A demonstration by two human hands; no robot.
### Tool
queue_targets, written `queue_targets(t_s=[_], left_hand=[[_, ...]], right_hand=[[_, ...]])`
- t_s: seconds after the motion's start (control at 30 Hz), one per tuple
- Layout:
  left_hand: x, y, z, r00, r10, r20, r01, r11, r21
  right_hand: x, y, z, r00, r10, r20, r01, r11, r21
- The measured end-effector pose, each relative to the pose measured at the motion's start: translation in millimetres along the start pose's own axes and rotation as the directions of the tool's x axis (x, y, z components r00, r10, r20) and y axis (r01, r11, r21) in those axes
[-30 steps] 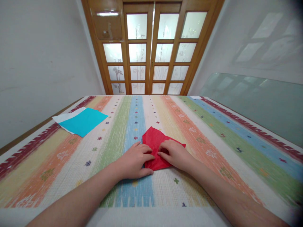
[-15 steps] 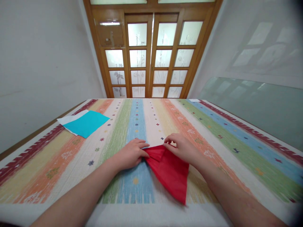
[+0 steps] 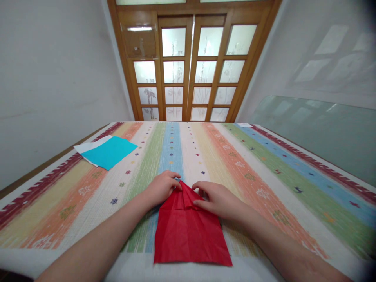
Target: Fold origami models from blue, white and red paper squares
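Observation:
A folded red paper (image 3: pixel 189 231) lies on the striped tablecloth (image 3: pixel 264 176) near the front edge, its point facing away from me and its wide end toward me. My left hand (image 3: pixel 161 188) pinches the paper's far tip from the left. My right hand (image 3: pixel 216 199) presses fingers on the upper right part of the paper, beside a fold near the tip.
A cyan sheet (image 3: pixel 110 152) on top of a white sheet (image 3: pixel 85 146) lies at the table's far left. Wooden glazed doors (image 3: pixel 188 66) stand behind the table. A glass panel (image 3: pixel 317 129) leans along the right wall.
The red paper has been turned and now lies with its wide end toward me, straight ahead. Both hands shifted nearer, to its far tip.

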State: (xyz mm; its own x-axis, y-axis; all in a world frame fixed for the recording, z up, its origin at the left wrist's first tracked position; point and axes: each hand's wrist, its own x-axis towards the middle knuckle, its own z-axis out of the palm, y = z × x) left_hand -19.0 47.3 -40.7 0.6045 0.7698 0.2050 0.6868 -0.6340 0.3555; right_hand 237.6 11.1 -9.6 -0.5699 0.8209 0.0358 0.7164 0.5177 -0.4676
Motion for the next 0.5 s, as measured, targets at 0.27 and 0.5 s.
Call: queue_targets(t_s=[0.27, 0.5], left_hand=[[-0.5, 13.9, -19.6, 0.992, 0.062, -0.113, -0.062, 0.998, 0.005], [-2.8, 29.9, -19.9, 0.979, 0.203, 0.002, -0.202, 0.971, 0.126]], right_hand=[[-4.4, -4.2, 3.8, 0.999, -0.04, 0.001, 0.04, 0.998, 0.04], [-0.1, -7.0, 4.7, 0.993, -0.064, -0.101, 0.064, 0.998, -0.008]])
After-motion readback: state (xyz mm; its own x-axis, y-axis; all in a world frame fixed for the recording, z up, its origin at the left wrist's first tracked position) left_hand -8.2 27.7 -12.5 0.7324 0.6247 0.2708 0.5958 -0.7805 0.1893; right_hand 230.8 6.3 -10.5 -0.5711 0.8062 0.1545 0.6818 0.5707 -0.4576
